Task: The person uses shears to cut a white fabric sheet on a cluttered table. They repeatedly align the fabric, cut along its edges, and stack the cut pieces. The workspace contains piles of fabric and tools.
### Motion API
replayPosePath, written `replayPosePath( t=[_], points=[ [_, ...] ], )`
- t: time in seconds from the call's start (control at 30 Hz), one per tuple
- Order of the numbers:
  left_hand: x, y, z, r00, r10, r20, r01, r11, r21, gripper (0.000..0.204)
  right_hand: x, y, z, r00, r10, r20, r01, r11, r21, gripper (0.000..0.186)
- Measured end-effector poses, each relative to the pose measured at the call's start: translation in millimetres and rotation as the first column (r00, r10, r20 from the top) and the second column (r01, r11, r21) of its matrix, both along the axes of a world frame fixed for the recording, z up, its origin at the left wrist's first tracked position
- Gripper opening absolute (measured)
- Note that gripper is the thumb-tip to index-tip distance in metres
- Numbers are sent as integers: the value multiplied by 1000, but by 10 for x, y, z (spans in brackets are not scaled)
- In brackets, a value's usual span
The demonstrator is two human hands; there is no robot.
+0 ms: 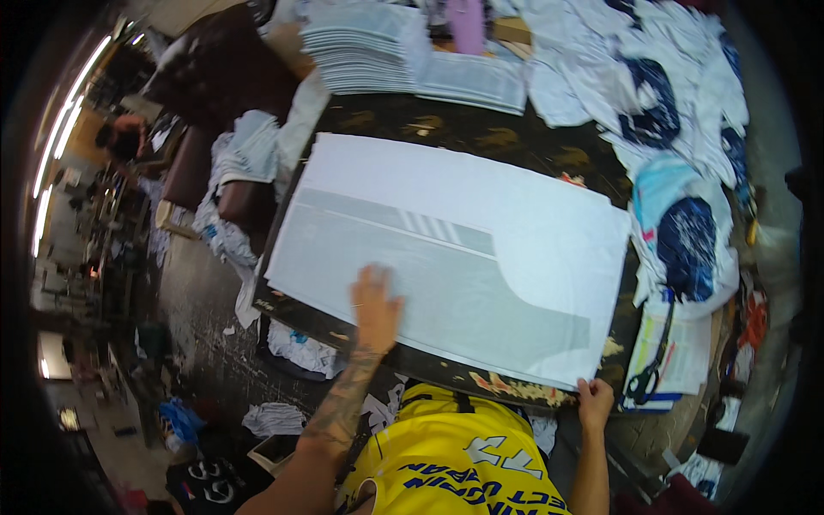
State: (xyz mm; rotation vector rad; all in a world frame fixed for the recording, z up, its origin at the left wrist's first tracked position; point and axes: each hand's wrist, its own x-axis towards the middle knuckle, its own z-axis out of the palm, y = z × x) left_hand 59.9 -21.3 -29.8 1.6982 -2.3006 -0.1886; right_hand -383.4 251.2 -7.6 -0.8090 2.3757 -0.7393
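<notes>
A large white sheet (549,215) lies across the dark worktable, and a grey garment-shaped panel (412,275) with pale stripes shows on it. My left hand (376,311) is over the near left part of the panel, fingers spread and slightly smeared by motion. It holds nothing. At the near right corner of the sheet, my right hand (594,402) pinches the edge between thumb and fingers. Whether the sheet is paper or cloth, I cannot tell.
Stacked grey-white sheets (360,56) stand at the table's far side near a purple bottle (466,26). White and navy fabric (687,240) is heaped along the right. Dark-handled scissors (642,382) rest on papers there. A brown chair (190,167) holding cloth stands at left.
</notes>
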Motion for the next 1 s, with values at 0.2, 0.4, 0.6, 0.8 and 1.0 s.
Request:
replayPosePath(
  t=[0.2,0.4,0.6,0.8,1.0],
  points=[
    [2749,-655,-120,741,579,-341,-618,786,-6,34,-163,11,20,987,-122,107,124,992,-8,32],
    [3354,-1047,-237,804,557,-207,-527,829,187,25,-343,45,121,964,-174,200,184,982,-31,21],
    [3337,-1162,260,846,459,-269,-436,888,144,21,-437,18,527,991,-48,-128,36,995,-94,18],
    [3207,-1089,514,861,478,-174,-452,876,167,21,-354,-6,831,995,-85,-60,75,985,-157,24],
    [3246,-959,162,848,515,-128,-487,851,199,23,-234,92,612,985,-100,-138,98,995,-19,19]
  ],
)
